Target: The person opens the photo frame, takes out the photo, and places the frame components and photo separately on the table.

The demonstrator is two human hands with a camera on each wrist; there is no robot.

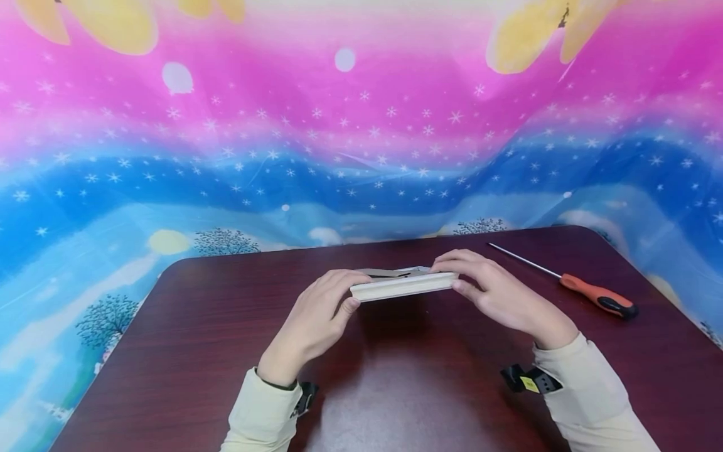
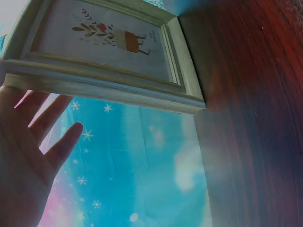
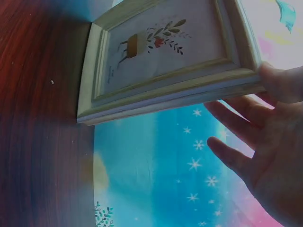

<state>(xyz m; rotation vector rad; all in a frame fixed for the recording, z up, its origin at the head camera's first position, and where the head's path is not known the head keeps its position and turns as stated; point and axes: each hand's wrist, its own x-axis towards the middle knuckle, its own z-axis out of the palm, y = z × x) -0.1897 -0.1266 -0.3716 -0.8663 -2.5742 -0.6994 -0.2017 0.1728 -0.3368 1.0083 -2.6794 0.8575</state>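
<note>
A whitish wooden picture frame stands steeply tilted between my two hands, its upper edge towards the head camera. The wrist views show its front, a print of a potted plant, with the lower edge right at the tabletop. My left hand holds the upper left corner, thumb on the near side and fingers over the back. At the other upper corner my right hand pinches the frame between thumb and fingers. A grey strip shows behind the upper edge; most of the back is hidden.
A screwdriver with an orange and black handle lies at the right of the dark red-brown table. Its shaft points to the back edge. A colourful snowflake-printed cloth hangs behind the table and around its sides.
</note>
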